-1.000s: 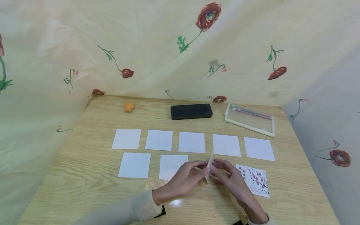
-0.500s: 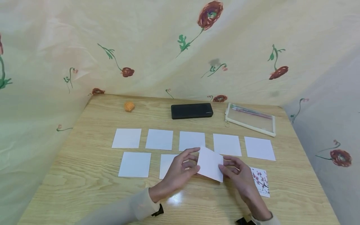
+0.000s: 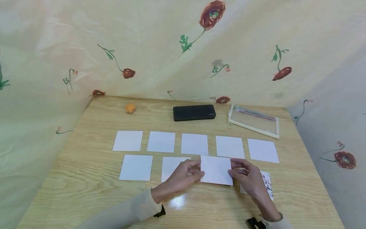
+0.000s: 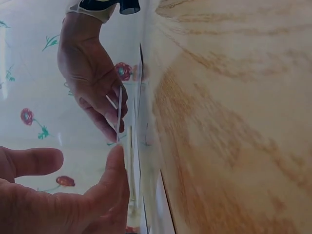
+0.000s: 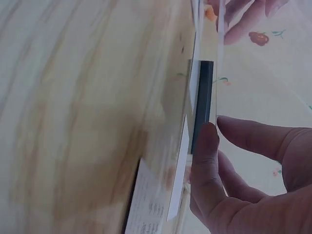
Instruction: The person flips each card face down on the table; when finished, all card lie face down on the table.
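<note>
Both hands, left hand (image 3: 185, 175) and right hand (image 3: 249, 176), pinch opposite edges of the white card (image 3: 215, 170), lowering it level onto the tabletop (image 3: 85, 190) beside the blossom card (image 3: 267, 184).

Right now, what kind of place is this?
Probably a makeshift recording booth: a wooden table walled by floral cloth, white cards laid in rows, and a black case and clear pouch behind.

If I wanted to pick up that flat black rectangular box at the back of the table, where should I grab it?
Probably across its two long edges, near the middle, coming down from above. The flat black rectangular box lies flat on the wooden table with its long side running left to right, and it looks narrow enough front to back for fingers to span. Bare table on all sides leaves room.
</note>
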A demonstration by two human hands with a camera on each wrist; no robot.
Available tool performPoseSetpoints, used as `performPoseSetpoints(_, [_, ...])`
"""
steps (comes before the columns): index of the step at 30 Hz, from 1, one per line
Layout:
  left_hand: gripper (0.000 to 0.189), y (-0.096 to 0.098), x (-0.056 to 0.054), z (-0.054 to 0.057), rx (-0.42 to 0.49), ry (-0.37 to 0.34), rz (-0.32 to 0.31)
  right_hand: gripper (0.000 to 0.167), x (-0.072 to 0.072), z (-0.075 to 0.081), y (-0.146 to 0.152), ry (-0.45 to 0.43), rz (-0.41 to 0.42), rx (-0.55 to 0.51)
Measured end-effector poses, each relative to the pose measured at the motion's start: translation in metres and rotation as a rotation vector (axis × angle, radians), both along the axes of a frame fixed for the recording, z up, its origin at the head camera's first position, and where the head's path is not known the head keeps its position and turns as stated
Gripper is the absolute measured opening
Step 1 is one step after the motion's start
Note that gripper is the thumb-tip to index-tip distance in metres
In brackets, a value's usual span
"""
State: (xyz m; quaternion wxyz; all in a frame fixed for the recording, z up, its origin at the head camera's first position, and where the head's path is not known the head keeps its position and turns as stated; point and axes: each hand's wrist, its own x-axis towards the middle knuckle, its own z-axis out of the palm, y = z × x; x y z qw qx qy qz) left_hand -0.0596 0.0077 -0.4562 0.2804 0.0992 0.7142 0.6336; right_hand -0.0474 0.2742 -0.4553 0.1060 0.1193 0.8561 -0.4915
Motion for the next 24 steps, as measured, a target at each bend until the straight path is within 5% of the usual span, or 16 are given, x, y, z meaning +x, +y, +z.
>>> performPoseSetpoints(8, [0.064,0.001,0.0,-0.004,-0.069,-0.012,-0.046,0.051,-0.002,-0.005,0.002,-0.054,0.02,0.094])
performPoseSetpoints(24, [0.07,-0.002,0.007,0.007,-0.173,0.012,-0.117,0.049,-0.003,-0.007,-0.001,-0.071,0.017,0.078])
